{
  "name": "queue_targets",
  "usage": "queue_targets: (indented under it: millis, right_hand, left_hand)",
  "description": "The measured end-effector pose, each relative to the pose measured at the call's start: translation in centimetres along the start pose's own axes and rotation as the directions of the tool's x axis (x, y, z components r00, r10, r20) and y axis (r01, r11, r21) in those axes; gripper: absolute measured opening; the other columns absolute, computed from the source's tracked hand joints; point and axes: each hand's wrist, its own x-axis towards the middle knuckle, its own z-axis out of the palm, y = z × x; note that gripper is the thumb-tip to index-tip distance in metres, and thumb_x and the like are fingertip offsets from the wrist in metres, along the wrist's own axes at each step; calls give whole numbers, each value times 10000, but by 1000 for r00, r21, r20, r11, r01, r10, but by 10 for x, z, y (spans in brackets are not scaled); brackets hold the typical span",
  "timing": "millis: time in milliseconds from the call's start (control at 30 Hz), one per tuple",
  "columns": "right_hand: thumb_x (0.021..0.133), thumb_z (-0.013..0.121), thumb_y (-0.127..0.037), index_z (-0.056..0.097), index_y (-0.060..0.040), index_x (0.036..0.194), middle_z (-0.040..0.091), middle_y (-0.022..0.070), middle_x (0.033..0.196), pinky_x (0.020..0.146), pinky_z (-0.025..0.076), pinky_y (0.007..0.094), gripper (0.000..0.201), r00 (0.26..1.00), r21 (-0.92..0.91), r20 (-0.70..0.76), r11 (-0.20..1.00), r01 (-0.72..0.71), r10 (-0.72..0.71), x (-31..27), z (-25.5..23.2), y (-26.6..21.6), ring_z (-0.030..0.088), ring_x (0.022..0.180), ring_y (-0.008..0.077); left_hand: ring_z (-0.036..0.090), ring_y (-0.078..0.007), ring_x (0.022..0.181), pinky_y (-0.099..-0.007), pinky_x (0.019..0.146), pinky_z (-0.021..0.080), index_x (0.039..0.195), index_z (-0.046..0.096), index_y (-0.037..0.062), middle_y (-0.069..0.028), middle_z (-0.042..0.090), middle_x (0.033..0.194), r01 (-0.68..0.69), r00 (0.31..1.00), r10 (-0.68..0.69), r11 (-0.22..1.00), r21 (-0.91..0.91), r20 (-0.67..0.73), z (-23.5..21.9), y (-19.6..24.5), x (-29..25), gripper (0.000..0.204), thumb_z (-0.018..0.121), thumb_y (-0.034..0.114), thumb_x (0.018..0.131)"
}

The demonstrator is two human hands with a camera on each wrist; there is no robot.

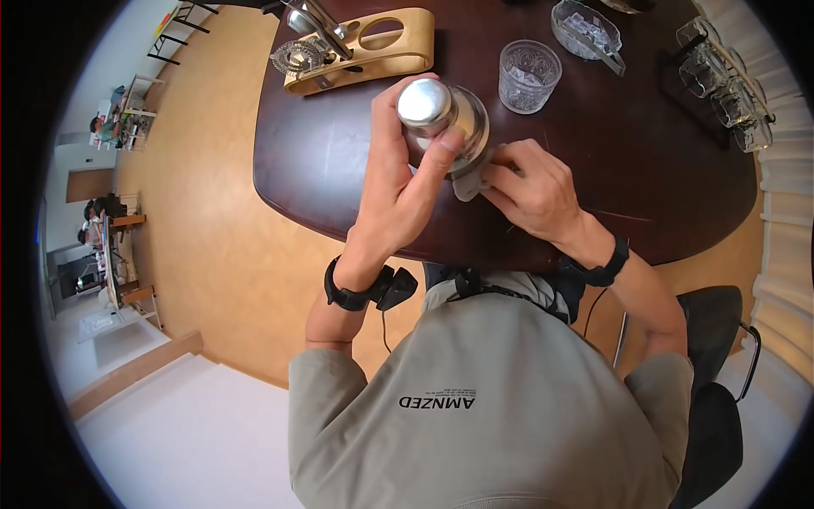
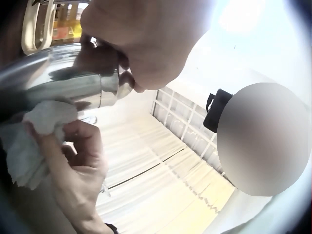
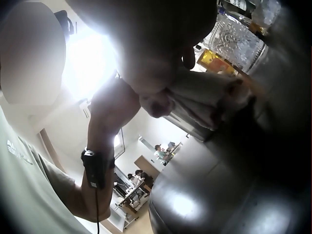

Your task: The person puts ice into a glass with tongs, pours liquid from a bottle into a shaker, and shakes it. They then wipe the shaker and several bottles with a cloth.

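Observation:
My left hand (image 1: 397,187) grips a shiny metal cocktail shaker (image 1: 424,103) above the near part of the table, its capped top tilted up toward the head camera. The thumb lies across the shaker's upper part. My right hand (image 1: 538,191) pinches a pale grey cloth (image 1: 466,185) at the shaker's right side. In the left wrist view the bunched white cloth (image 2: 22,156) lies right against the shaker's metal wall (image 2: 44,73), with right fingers curled on it. In the right wrist view, the cloth is dark and partly hidden by the hand.
A wooden bar-tool stand (image 1: 415,42) with a strainer (image 1: 298,58) stands at the back left. Beyond my hands are a patterned glass (image 1: 530,76) and an ice bowl (image 1: 585,25) with tongs (image 1: 593,53). A rack of glasses (image 1: 725,85) stands far right on the dark table (image 1: 678,204).

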Motion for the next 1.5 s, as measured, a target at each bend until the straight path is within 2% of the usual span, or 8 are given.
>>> queue_targets:
  millis: [200,500,633,867,1000,1067,1233,1500]
  right_hand:
    - [724,751,-133,706,-157,917,602,-21,900,629,507,290,200,953,-22,-251,985,168,-168,35,-11,-17,612,782,163]
    - [703,798,-129,694,-159,873,613,-28,902,638,512,310,201,999,-5,-14,999,39,-39,22,-8,-3,627,782,166]
    - [712,801,-112,693,-150,870,615,-21,920,644,519,308,195,977,23,-169,990,136,-130,44,-16,-12,631,776,162]
    - [761,790,-123,705,-128,863,585,10,882,664,528,343,133,996,6,41,997,73,-73,20,4,11,606,790,196]
    - [732,850,-122,704,-122,913,607,13,919,689,544,361,232,998,59,55,998,-30,27,27,-17,11,627,810,217]
    - [697,881,-106,699,-130,932,616,13,934,688,548,354,297,998,105,-1,992,-63,63,34,-27,6,642,819,214]
    - [694,885,-127,689,-138,925,605,-1,922,666,537,345,304,995,143,-98,990,2,12,47,-25,-10,630,809,204]
    - [729,860,-152,668,-131,879,613,15,920,695,545,370,245,996,29,77,999,-41,38,29,5,7,645,827,217]
  left_hand:
    - [496,-293,1332,-406,1125,422,1517,379,-28,-187,454,1448,-49,999,44,974,221,29,-4,1,-6,571,624,209,1060]
    - [435,-324,1315,-428,1125,379,1473,455,-15,-175,498,1343,90,995,-87,993,74,-44,-10,7,4,620,733,250,986]
    - [429,-297,1249,-400,1067,400,1379,584,42,-154,508,1293,17,999,0,945,326,-54,-12,12,8,584,825,242,886]
    - [434,-302,1234,-414,1063,403,1380,606,51,-151,506,1283,32,973,61,921,388,-224,-6,-1,6,666,887,291,827]
    - [443,-308,1307,-426,1107,394,1473,541,51,-156,497,1348,4,989,62,898,440,-135,-15,-5,2,736,863,287,855]
    - [428,-297,1425,-429,1173,366,1588,415,31,-176,459,1512,-112,977,124,991,74,-173,-14,-12,5,805,801,230,910]
    - [403,-248,1504,-404,1211,348,1614,351,-40,-176,437,1632,-12,1000,10,986,-164,-16,-20,-15,6,759,704,133,965]
    - [524,-231,1251,-382,1066,441,1416,589,41,-119,588,1357,-73,986,121,933,352,-117,-28,-12,13,684,899,197,826]
